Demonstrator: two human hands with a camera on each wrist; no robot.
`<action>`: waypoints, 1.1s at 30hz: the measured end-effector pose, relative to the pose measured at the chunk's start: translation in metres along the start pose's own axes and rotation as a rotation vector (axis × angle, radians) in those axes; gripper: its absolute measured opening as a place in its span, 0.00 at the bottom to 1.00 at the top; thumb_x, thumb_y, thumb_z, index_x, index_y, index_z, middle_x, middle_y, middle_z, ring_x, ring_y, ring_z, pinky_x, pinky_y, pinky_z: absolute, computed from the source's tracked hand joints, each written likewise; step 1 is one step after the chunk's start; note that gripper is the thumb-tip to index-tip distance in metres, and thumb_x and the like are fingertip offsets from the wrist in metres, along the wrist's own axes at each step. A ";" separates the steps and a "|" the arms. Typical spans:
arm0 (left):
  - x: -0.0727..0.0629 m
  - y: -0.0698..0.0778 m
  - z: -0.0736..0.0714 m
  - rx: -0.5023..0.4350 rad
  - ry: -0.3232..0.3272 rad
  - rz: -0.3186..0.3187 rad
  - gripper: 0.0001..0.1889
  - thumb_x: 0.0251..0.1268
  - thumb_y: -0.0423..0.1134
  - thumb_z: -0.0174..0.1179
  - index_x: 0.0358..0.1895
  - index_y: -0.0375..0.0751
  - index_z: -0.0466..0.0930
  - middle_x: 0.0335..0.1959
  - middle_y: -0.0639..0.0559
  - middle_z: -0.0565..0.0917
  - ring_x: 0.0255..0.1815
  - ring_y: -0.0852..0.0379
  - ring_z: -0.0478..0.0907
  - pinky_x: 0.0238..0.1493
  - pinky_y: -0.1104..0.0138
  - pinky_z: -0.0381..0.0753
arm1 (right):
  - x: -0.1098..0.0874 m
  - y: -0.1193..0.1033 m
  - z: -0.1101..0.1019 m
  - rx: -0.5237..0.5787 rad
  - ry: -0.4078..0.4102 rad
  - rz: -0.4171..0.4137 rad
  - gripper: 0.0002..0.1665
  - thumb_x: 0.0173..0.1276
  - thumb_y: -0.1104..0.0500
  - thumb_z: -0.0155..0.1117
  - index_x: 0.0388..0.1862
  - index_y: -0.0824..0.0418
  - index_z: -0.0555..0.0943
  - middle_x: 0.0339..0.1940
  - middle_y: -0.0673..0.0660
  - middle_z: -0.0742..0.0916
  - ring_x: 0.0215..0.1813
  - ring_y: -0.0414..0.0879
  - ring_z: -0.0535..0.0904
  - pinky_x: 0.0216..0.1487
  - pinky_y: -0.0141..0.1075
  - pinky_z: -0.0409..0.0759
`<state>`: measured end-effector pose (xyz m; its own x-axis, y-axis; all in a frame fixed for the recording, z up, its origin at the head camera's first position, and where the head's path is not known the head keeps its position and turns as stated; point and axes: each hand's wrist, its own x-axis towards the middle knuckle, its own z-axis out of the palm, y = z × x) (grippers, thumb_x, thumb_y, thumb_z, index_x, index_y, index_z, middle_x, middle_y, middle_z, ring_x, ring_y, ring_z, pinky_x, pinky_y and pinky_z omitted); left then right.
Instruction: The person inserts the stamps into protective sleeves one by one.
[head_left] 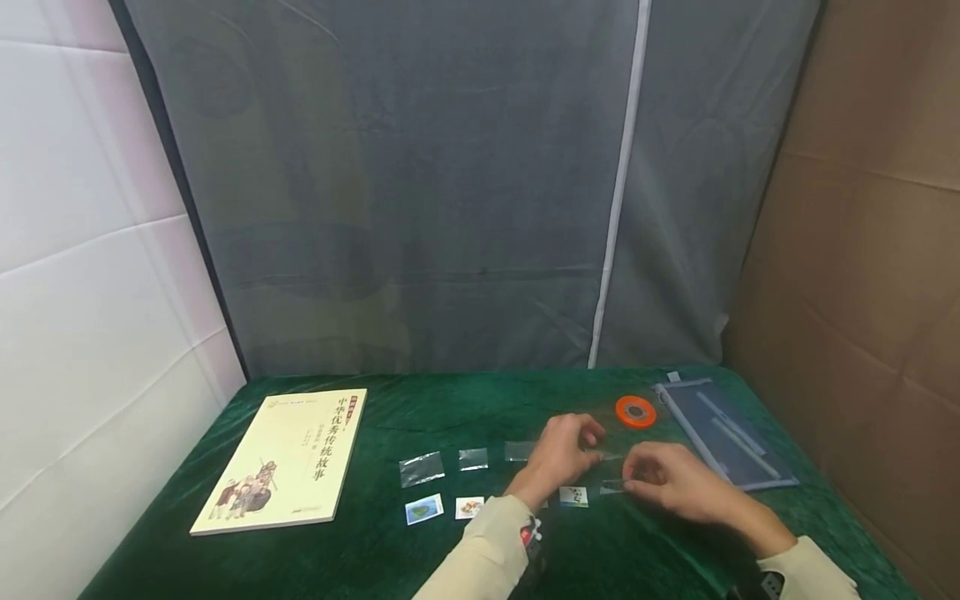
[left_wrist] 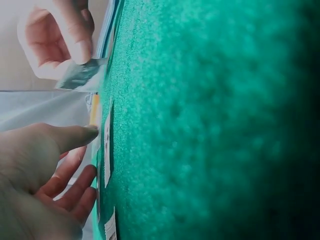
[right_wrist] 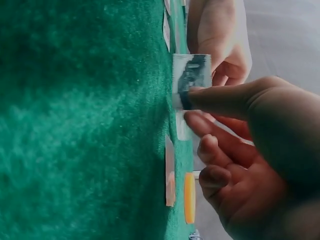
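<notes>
In my right hand (head_left: 678,479) a small stamp with perforated edges and a dark picture (right_wrist: 192,75) is pinched between thumb and fingers. It is held on edge, close over the green cloth. My left hand (head_left: 558,454) is beside it to the left, palm down, its fingers loosely bent and apart with nothing seen between them. By its thumb lies a clear sleeve (head_left: 611,456); another clear sleeve (head_left: 519,451) is partly covered by the hand. Just below the hands is a stamp with a dark picture (head_left: 573,497).
More clear sleeves (head_left: 422,469) lie in a row left of the hands, with a leaf stamp (head_left: 424,509) and a brown-patterned stamp (head_left: 469,507) before them. An orange tape roll (head_left: 635,412) sits behind, a zip pouch (head_left: 727,433) to the right, a cream book (head_left: 285,458) far left.
</notes>
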<state>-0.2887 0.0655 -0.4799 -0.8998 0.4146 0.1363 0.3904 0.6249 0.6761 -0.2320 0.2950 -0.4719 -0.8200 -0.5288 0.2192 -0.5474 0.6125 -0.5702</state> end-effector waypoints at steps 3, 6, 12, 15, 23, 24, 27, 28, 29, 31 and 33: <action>-0.001 -0.003 -0.001 -0.039 0.006 0.002 0.10 0.70 0.35 0.74 0.51 0.51 0.91 0.38 0.62 0.87 0.41 0.65 0.82 0.43 0.68 0.84 | 0.004 0.000 0.000 0.034 0.016 0.004 0.07 0.74 0.56 0.75 0.41 0.45 0.83 0.30 0.40 0.84 0.30 0.31 0.77 0.32 0.32 0.77; -0.003 -0.008 -0.004 -0.064 0.021 0.023 0.06 0.74 0.36 0.71 0.49 0.51 0.91 0.37 0.63 0.87 0.39 0.68 0.81 0.42 0.69 0.85 | 0.009 -0.001 0.002 0.064 0.035 0.024 0.06 0.76 0.55 0.73 0.43 0.46 0.82 0.34 0.42 0.86 0.33 0.32 0.81 0.34 0.32 0.80; -0.015 -0.023 -0.015 -0.078 0.091 0.097 0.03 0.77 0.41 0.69 0.46 0.54 0.91 0.41 0.62 0.89 0.43 0.69 0.83 0.47 0.69 0.86 | 0.023 -0.008 0.012 0.137 0.114 0.049 0.05 0.78 0.55 0.72 0.45 0.50 0.83 0.39 0.45 0.90 0.38 0.34 0.88 0.39 0.33 0.85; -0.025 -0.031 -0.023 -0.137 0.103 0.096 0.03 0.78 0.42 0.68 0.46 0.54 0.90 0.43 0.61 0.90 0.45 0.68 0.85 0.49 0.68 0.87 | 0.031 -0.012 0.019 0.179 0.175 0.028 0.05 0.77 0.58 0.73 0.45 0.51 0.83 0.38 0.47 0.91 0.40 0.34 0.88 0.39 0.34 0.87; -0.051 -0.056 -0.042 -0.303 0.115 0.086 0.02 0.79 0.40 0.65 0.46 0.49 0.85 0.40 0.58 0.93 0.46 0.64 0.92 0.52 0.66 0.89 | 0.046 -0.023 0.037 0.299 0.231 0.022 0.05 0.78 0.58 0.71 0.50 0.51 0.87 0.39 0.53 0.93 0.38 0.48 0.91 0.34 0.37 0.87; -0.054 -0.058 -0.044 -0.322 0.114 0.083 0.02 0.79 0.40 0.66 0.46 0.48 0.85 0.39 0.57 0.94 0.45 0.64 0.92 0.51 0.67 0.89 | 0.047 -0.025 0.039 0.309 0.225 0.037 0.05 0.79 0.56 0.70 0.50 0.50 0.87 0.39 0.52 0.93 0.38 0.50 0.91 0.33 0.37 0.87; -0.064 -0.062 -0.051 -0.365 0.121 0.073 0.03 0.78 0.39 0.67 0.47 0.46 0.86 0.38 0.55 0.93 0.42 0.63 0.92 0.47 0.69 0.88 | 0.052 -0.029 0.046 0.334 0.203 0.067 0.06 0.80 0.54 0.69 0.51 0.50 0.86 0.40 0.52 0.93 0.40 0.51 0.92 0.37 0.37 0.88; -0.067 -0.063 -0.053 -0.379 0.122 0.066 0.04 0.77 0.40 0.67 0.47 0.45 0.87 0.38 0.55 0.93 0.41 0.62 0.92 0.46 0.69 0.88 | 0.053 -0.031 0.048 0.346 0.194 0.079 0.06 0.80 0.53 0.69 0.51 0.50 0.86 0.40 0.53 0.93 0.40 0.51 0.92 0.37 0.38 0.88; -0.071 -0.064 -0.055 -0.394 0.123 0.060 0.05 0.78 0.40 0.68 0.48 0.45 0.87 0.38 0.54 0.93 0.40 0.61 0.92 0.44 0.70 0.87 | 0.054 -0.033 0.051 0.359 0.183 0.089 0.06 0.80 0.53 0.69 0.52 0.51 0.86 0.40 0.54 0.93 0.41 0.51 0.92 0.38 0.38 0.88; -0.077 -0.065 -0.058 -0.424 0.121 0.035 0.06 0.78 0.41 0.68 0.49 0.44 0.87 0.38 0.52 0.93 0.40 0.58 0.93 0.43 0.70 0.86 | 0.055 -0.035 0.054 0.393 0.167 0.109 0.08 0.80 0.53 0.69 0.52 0.53 0.86 0.40 0.57 0.93 0.42 0.52 0.92 0.38 0.38 0.88; -0.083 -0.065 -0.060 -0.474 0.111 0.006 0.08 0.77 0.42 0.68 0.50 0.43 0.88 0.39 0.49 0.93 0.41 0.54 0.93 0.42 0.70 0.85 | 0.055 -0.037 0.057 0.433 0.156 0.138 0.09 0.80 0.53 0.69 0.52 0.54 0.86 0.41 0.59 0.92 0.42 0.52 0.92 0.37 0.39 0.88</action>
<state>-0.2511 -0.0495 -0.4915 -0.9233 0.3280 0.1997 0.2865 0.2419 0.9270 -0.2467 0.2096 -0.4841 -0.9138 -0.3443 0.2155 -0.3386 0.3525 -0.8724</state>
